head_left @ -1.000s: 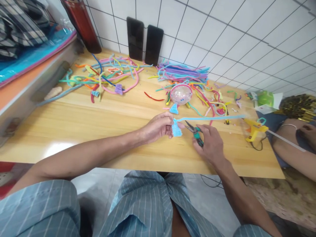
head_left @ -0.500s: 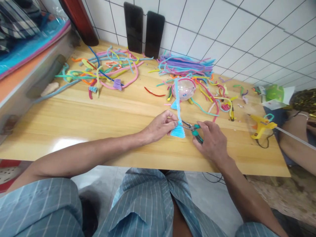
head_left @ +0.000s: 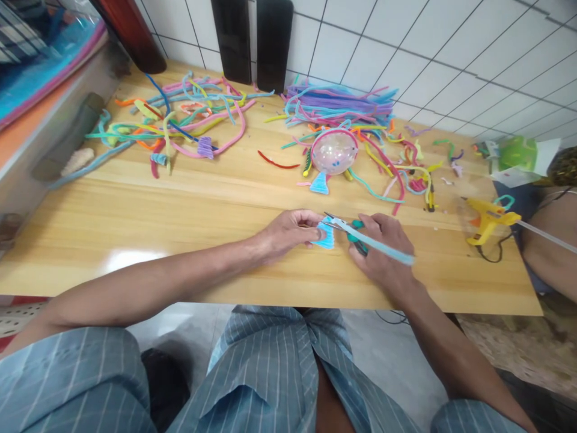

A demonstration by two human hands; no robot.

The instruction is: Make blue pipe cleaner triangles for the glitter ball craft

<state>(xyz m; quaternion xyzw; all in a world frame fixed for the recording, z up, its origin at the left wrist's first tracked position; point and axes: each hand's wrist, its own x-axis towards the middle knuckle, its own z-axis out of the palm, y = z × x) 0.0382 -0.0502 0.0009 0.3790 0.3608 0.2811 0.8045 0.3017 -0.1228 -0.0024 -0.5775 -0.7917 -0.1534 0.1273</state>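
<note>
Along the near edge: both forearms cross the table's rim [head_left: 216,304], hands well inside it.
Room about the hands: wood shows leftward; a clear ball [head_left: 335,151] sits beyond, a yellow glue gun [head_left: 489,218] well apart, right.
Left hand [head_left: 295,231]: thumb and fingers pinched on the ribbed blue piece [head_left: 326,238], near centre.
Right hand [head_left: 386,255]: closed round the pliers [head_left: 359,247]; tips slightly parted at the piece, bite unclear.
Pale-blue strip [head_left: 383,248]: slants over the right hand.

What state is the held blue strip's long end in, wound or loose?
Loose: the strip sticks out nearly straight from the blue piece in the left hand, crossing over the right hand.
</note>
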